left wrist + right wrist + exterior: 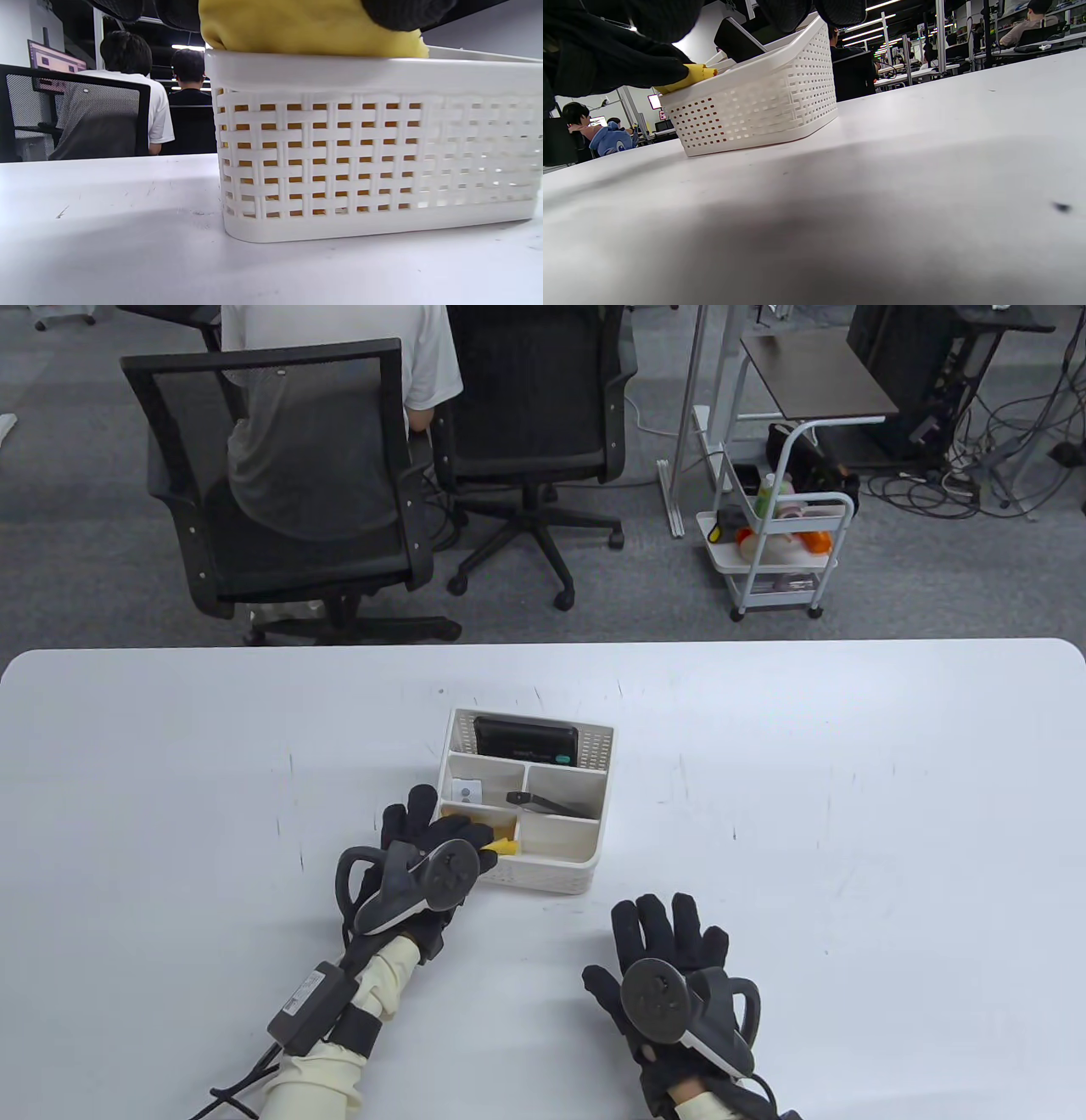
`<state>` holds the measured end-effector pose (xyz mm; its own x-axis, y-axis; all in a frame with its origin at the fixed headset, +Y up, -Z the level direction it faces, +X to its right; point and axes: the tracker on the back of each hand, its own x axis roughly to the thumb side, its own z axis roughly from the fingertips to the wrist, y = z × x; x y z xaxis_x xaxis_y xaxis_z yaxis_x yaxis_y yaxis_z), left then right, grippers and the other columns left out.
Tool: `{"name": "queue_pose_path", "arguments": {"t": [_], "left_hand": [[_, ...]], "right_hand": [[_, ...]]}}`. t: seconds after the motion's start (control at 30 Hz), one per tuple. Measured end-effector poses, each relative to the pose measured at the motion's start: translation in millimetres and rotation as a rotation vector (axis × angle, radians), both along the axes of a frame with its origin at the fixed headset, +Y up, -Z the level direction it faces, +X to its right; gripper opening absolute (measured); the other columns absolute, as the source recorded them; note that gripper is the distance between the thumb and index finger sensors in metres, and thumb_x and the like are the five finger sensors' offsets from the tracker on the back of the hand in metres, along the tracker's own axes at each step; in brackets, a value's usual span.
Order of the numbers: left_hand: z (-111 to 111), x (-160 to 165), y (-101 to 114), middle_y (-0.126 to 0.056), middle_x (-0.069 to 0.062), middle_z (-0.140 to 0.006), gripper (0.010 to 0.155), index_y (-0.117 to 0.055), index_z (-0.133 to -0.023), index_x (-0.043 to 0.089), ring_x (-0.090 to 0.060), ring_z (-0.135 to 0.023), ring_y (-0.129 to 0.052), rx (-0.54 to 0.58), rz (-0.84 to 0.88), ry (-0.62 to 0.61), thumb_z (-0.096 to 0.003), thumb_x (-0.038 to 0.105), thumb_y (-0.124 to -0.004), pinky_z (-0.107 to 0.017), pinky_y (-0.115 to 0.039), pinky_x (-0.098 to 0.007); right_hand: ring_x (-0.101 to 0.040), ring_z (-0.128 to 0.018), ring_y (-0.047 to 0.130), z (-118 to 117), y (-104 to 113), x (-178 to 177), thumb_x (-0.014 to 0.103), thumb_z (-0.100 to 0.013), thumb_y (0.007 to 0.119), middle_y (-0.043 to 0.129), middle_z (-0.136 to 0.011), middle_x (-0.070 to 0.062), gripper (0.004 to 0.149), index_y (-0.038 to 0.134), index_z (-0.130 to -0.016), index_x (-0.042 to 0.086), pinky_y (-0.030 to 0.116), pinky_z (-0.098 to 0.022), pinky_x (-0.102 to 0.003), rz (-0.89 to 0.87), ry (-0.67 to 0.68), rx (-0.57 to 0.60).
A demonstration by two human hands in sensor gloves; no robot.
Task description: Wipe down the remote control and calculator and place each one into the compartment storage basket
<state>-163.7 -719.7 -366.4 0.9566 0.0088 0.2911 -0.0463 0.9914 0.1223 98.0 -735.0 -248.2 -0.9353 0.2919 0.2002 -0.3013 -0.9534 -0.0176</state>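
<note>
At the centre of the white table (764,780), the compartment storage basket (594,848) is sitting with the calculator (526,740) standing in its 12 o'clock compartment and the remote control (543,803) lying tilted in the middle compartment toward 3 o'clock. The left hand (424,857) is reaching over the basket's 7 o'clock corner, its fingers pressing a yellow cloth (305,25) into that front compartment; whether they are pinching it I cannot tell. The right hand (670,959) is resting flat on the table at 5 o'clock of the basket, fingers spread, holding nothing.
</note>
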Motion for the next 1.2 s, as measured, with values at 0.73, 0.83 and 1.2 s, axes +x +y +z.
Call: {"name": "queue_pose_path", "arguments": {"t": [0.73, 0.83, 1.2], "left_hand": [[104.7, -37.3, 14.3, -0.037, -0.007, -0.125, 0.07, -0.036, -0.114, 0.04, -0.055, -0.111, -0.034, 0.086, -0.048, 0.146, -0.0514, 0.065, -0.057, -0.073, -0.045, -0.071], [108.1, -41.1, 8.0, -0.027, -0.008, -0.125, 0.074, -0.025, -0.113, 0.04, -0.057, -0.11, -0.023, 0.041, -0.065, 0.17, -0.0513, 0.067, -0.055, -0.073, -0.039, -0.074], [114.3, -37.1, -6.1, -0.027, -0.008, -0.125, 0.073, -0.024, -0.113, 0.04, -0.056, -0.11, -0.025, 0.052, -0.077, 0.128, -0.0511, 0.066, -0.053, -0.072, -0.04, -0.074]], "right_hand": [[-0.058, -0.102, 0.023, 3.5, 2.0, 2.6, 0.05, -0.057, 0.065, 0.039, -0.117, -0.029, 0.076, 0.046, -0.114, 0.005, 0.025, -0.06, -0.08, -0.024, -0.012, 0.113], [-0.058, -0.103, 0.023, 4.7, 0.7, 1.3, 0.051, -0.056, 0.066, 0.039, -0.117, -0.029, 0.077, 0.046, -0.114, 0.005, 0.025, -0.06, -0.08, -0.019, -0.008, 0.107], [-0.058, -0.103, 0.023, 8.1, 4.7, -1.8, 0.051, -0.056, 0.065, 0.039, -0.117, -0.028, 0.076, 0.046, -0.115, 0.005, 0.025, -0.06, -0.08, -0.009, 0.011, 0.144]]}}
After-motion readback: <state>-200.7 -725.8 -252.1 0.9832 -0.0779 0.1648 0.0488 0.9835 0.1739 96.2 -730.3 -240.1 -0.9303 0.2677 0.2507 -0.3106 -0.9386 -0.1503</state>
